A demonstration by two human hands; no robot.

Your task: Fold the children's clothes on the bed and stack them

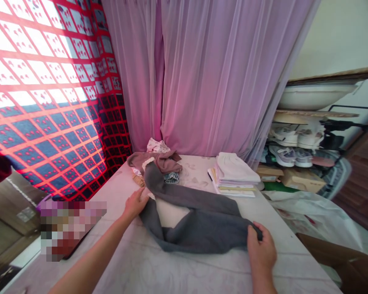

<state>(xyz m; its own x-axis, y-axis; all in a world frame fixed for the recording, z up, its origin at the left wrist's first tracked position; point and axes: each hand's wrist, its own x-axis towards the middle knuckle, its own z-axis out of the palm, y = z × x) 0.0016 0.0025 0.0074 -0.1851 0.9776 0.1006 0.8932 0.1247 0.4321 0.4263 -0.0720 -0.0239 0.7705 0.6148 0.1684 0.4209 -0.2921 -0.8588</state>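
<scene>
A pair of dark grey trousers (202, 228) lies spread sideways across the table, its two legs running to the right. A cream patch shows between the legs, and a pale frilly edge lies at the left end. My left hand (137, 203) is at that left end, its fingers closed on the pale edge. At the far right end, my right hand (262, 245) grips the nearer leg by its hem, thumb on top. Behind the left end lies a loose heap with a brownish-mauve garment (164, 161) and a pink patterned cloth (157, 145).
A neat stack of folded light cloths (234, 169) sits at the table's back right. Purple curtains (208, 81) hang behind the table (159, 269). On the right, a rack holds shoes (290, 155), boxes (303, 179) and a white basin (315, 96). A blurred-out item (70, 228) lies left.
</scene>
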